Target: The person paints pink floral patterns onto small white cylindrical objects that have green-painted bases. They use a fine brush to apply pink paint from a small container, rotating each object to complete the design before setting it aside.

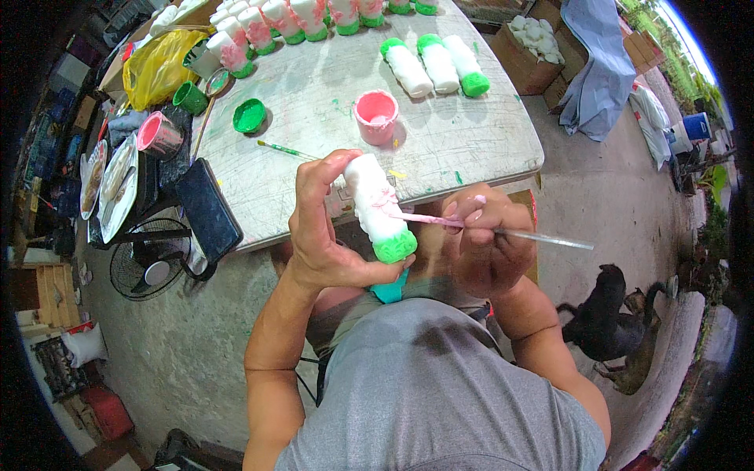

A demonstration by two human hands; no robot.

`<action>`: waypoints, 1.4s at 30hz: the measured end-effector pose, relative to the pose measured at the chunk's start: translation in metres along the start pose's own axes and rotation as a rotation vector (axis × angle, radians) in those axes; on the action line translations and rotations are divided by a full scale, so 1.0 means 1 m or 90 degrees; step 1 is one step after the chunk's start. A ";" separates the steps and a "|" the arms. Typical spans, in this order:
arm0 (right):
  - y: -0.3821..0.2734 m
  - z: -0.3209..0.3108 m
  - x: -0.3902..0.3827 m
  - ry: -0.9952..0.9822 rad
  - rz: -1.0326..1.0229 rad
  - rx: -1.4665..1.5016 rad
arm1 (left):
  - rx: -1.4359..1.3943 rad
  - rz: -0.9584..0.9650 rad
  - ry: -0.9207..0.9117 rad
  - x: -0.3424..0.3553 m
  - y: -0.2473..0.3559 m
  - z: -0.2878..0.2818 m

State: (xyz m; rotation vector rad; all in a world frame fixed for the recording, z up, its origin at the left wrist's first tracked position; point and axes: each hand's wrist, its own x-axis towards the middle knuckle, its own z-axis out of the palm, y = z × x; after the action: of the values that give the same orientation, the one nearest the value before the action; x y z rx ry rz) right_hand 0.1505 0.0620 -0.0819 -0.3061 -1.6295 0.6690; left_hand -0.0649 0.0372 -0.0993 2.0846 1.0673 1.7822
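Note:
My left hand (314, 243) grips a white molded cylinder (369, 192), fingers at its top and thumb under its green-painted end. Pale pink paint marks the raised relief on the cylinder's side. In my right hand (496, 247) is a thin paintbrush (561, 239), its pink-coated tip touching that relief. Just beyond my left hand, a pink paint cup (376, 125) stands on the table (314, 86). A small green paint lid or dish (250, 115) lies farther left, and a second brush (287, 150) with a green tip rests near it.
Three white cylinders with green ends (440, 67) lie at the table's right. Rows of pink-and-green painted ones (283, 20) stand at the back. At left are a yellow bag (161, 67), a dark phone-like slab (208, 204) and a fan (149, 259). A black dog (605, 314) is at right.

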 end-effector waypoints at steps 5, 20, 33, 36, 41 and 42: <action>-0.006 0.006 0.007 0.089 0.255 0.237 | -0.023 0.006 -0.020 -0.005 -0.002 0.001; -0.004 0.006 0.006 0.146 0.282 0.192 | 0.006 0.038 -0.008 0.002 0.002 0.004; 0.003 0.004 0.006 0.127 0.114 0.151 | -0.174 0.005 0.013 -0.005 -0.003 0.012; 0.003 0.005 0.002 0.131 0.115 0.165 | -0.231 -0.005 0.005 -0.003 -0.001 0.011; 0.001 0.006 0.000 0.107 0.140 0.137 | -0.250 -0.022 0.014 -0.003 0.002 0.011; 0.000 0.006 0.000 0.120 0.154 0.147 | -0.258 -0.028 0.018 -0.004 0.002 0.011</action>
State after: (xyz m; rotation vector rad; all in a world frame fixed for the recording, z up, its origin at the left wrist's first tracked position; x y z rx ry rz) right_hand 0.1445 0.0606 -0.0818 -0.3879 -1.3329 0.9742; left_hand -0.0539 0.0371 -0.1040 1.7846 0.6787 1.8277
